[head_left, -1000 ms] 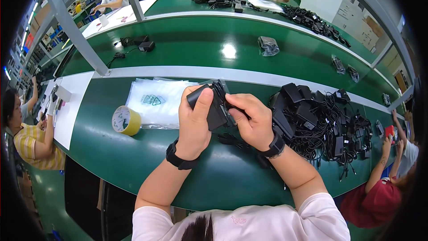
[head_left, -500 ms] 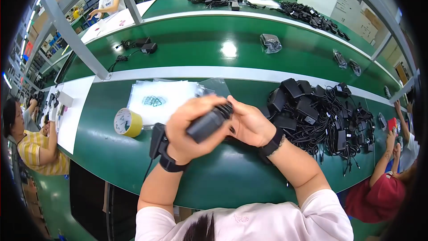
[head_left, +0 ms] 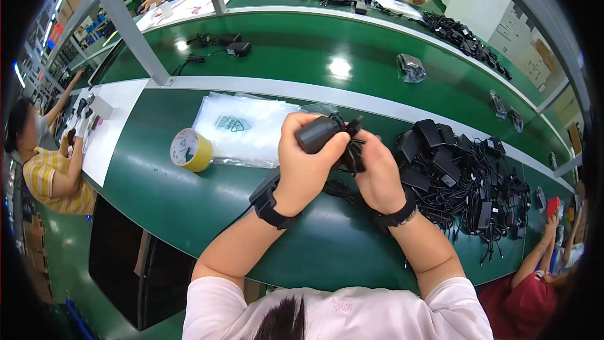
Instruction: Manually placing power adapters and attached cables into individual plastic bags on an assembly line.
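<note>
A black power adapter is held above the table by my left hand, its thumb pressed along the side and its fingers behind. The adapter's black cable hangs in a bunched coil at the adapter's right end. Around that coil, my right hand is curled, its fingers partly smeared by motion. Under my hands another black cable lies on the green table. To the right of my right hand is a large pile of black adapters with cables.
Clear plastic bags lie stacked beyond my left hand, beside a yellow tape roll. A white ledge separates my table from a green surface holding loose adapters and a bagged item. Other people work left, right and opposite.
The view has shifted, moving the surroundings rightward. My hands are farther right and a little higher, and the adapter now tilts differently, with my left thumb on its side and the cable coil more exposed.
</note>
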A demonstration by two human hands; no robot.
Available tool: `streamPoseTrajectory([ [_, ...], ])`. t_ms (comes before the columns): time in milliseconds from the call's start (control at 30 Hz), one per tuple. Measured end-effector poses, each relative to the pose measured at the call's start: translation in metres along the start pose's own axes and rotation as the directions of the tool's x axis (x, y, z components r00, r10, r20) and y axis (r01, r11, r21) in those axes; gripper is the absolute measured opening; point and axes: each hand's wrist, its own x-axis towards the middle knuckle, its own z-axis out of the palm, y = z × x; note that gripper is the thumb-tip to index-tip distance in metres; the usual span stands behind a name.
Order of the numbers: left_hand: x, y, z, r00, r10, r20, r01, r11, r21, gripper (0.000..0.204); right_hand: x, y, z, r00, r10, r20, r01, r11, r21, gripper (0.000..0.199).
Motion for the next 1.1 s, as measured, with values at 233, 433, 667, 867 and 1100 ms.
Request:
streamPoseTrajectory([
  [233, -0.008, 0.0, 0.01, 0.989, -0.144, 0.034, 0.148, 0.955, -0.259, 0.037, 0.0, 0.015, -0.006, 0.864, -0.449, 0.226, 0.484, 0.622, -0.615, 0.069],
  [433, 0.011, -0.01, -0.012, 0.928, -0.147, 0.344, 0.296, 0.849, -0.437, 0.054, 0.007, -0.007, -0.005, 0.887, -0.461, -0.019, 0.276, 0.563, -0.779, 0.05],
  [667, 0.048, -0.045, -0.109, 0.964, -0.149, 0.221, -0.219, 0.032, 0.975, 0.034, 0.015, -0.047, -0.021, 0.825, -0.521, -0.217, 0.266, 0.698, -0.665, 0.039],
  [867, 0.061, -0.051, -0.12, 0.953, -0.234, 0.195, -0.165, 0.14, 0.976, 0.023, 0.018, -0.047, -0.022, 0.806, -0.538, -0.249, 0.279, 0.715, -0.642, 0.042],
  [1100, 0.074, -0.023, -0.132, 0.951, -0.308, -0.009, 0.115, 0.328, 0.938, 0.028, 0.019, -0.045, -0.028, 0.847, -0.468, -0.252, 0.194, 0.714, -0.673, 0.044],
])
